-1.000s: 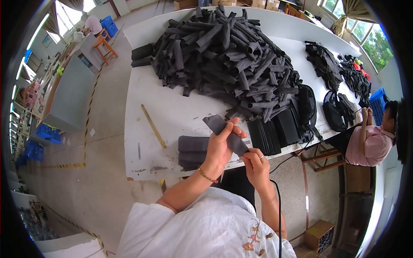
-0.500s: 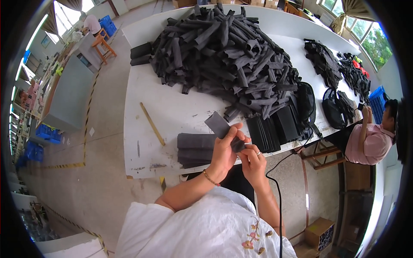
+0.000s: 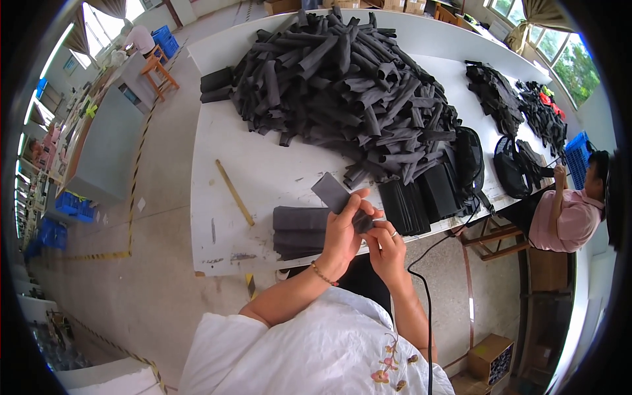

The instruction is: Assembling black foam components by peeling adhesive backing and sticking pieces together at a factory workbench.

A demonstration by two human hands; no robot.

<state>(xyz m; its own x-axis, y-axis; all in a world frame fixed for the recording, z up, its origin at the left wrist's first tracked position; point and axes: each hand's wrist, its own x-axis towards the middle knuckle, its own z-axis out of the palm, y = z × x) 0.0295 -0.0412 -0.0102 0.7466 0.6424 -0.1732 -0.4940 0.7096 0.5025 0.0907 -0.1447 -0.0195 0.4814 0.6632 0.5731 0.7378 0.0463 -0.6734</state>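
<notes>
Far left, at 9 o'clock: grey cabinets (image 3: 105, 141) and blue crates (image 3: 66, 204) on the floor, with a yellow-and-black floor stripe (image 3: 135, 191) running down past them.

On the white bench (image 3: 263, 171), toward 10 o'clock of the hands: a thin wooden stick (image 3: 234, 192) lying aslant. Just at 9 o'clock of the hands: a neat stack of flat dark grey sleeves (image 3: 299, 232), near the bench's front edge.

Centre: left hand (image 3: 342, 230) closed on a flat dark grey fabric piece (image 3: 334, 195), thumb on top, fingers beneath, the piece tilted up toward 11 o'clock above the bench edge. Beaded bracelet (image 3: 320, 273) on that wrist. Right hand (image 3: 387, 247) just at 3 o'clock of the left, fingertips pinched on the lower end of the same piece, ring on one finger.

At 12 o'clock: a big loose heap of black tube pieces (image 3: 349, 85) covering the bench's middle. At 2 o'clock of the hands: upright black folded pieces (image 3: 421, 197) packed side by side, and a black cable (image 3: 428, 263) dropping off the bench edge.

Far right, at 3 o'clock: more dark bags (image 3: 513, 171), and a person in a pink shirt (image 3: 569, 220) seated at the bench end.
</notes>
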